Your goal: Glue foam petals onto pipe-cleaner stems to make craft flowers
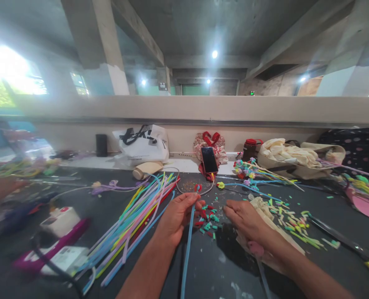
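Note:
My left hand pinches a light blue pipe cleaner near its top; a small red and pale piece sits at that tip, just above my fingers. The stem hangs down past my wrist to the bottom edge. Apart from it, to the right, my right hand is closed with thumb and fingers together; what they hold, if anything, is hidden. A pink blob on a greyish stem shows under my right wrist. Short red and green pipe cleaner pieces lie between my hands.
Long coloured pipe cleaners lie left. A phone leans against a patterned bag behind a cable. Yellow and green scraps, a long dark tool and finished-looking flower stems lie right. A white power adapter sits left.

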Action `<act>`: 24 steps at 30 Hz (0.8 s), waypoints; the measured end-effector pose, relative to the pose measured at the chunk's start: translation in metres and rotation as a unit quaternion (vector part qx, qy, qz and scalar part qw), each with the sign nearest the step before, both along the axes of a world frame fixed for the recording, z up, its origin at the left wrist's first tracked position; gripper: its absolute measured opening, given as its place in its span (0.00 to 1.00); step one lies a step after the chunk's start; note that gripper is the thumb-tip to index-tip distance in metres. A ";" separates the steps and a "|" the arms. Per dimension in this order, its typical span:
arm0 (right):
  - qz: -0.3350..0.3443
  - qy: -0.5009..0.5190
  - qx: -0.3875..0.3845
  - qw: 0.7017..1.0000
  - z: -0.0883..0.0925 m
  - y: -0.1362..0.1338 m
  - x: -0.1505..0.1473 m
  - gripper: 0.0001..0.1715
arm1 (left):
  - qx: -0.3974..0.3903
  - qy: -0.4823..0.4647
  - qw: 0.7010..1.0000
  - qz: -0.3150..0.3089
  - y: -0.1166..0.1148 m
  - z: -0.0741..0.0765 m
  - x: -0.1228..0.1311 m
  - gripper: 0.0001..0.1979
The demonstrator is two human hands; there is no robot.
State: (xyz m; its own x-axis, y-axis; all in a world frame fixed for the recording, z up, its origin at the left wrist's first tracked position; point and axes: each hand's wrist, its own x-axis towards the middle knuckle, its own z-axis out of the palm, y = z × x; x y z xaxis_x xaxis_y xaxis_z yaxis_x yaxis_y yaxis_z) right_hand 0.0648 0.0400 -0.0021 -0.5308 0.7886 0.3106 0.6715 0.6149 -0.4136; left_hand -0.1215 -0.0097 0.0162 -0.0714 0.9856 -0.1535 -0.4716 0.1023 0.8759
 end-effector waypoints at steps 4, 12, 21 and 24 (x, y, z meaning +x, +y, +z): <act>0.027 -0.010 -0.001 1.000 -0.001 -0.001 -0.002 0.14 | 0.003 0.007 1.000 0.020 0.003 -0.003 -0.004 0.06; 0.108 -0.107 -0.003 0.988 -0.006 -0.022 -0.013 0.11 | 0.001 0.031 0.999 0.013 0.000 -0.004 0.002 0.08; 0.065 -0.185 0.081 0.977 -0.021 -0.024 -0.029 0.09 | 0.018 0.045 0.998 -0.035 -0.001 -0.005 0.009 0.10; 0.069 -0.189 0.094 0.975 -0.021 -0.024 -0.030 0.10 | 0.013 0.053 0.998 -0.044 -0.001 -0.005 0.010 0.09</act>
State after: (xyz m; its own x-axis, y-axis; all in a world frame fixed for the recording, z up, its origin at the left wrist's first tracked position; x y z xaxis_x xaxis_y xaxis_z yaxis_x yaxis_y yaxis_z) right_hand 0.0344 0.0157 -0.0231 -0.7330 0.6491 0.2036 0.6591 0.7517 -0.0234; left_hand -0.1116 -0.0111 0.0113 0.0018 0.9922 -0.1246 -0.3655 0.1167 0.9235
